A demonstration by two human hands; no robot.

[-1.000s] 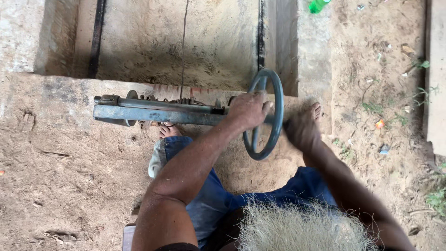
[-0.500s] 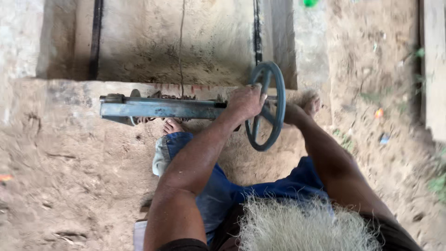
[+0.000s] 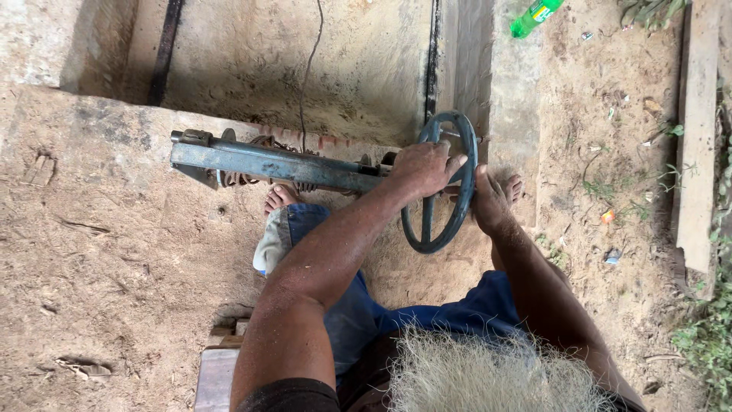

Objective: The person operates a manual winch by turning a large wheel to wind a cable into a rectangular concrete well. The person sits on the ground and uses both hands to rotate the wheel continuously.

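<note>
At the top right of the frame a green plastic bottle (image 3: 536, 17) with a bright label lies on the dirt; small scraps of litter (image 3: 608, 217) dot the ground at right. Near the centre, the left hand (image 3: 421, 169) grips the blue-grey wheel (image 3: 439, 183) at its upper rim, the right hand (image 3: 490, 202) clasps its right edge. Since the earlier frame the right hand has moved onto the rim, beside the metal bar (image 3: 267, 162).

Both arms reach forward, elbows bent. The left hand (image 3: 419, 169) curls over the wheel (image 3: 440, 183) top; the right hand (image 3: 489, 202) grips its right rim.
</note>
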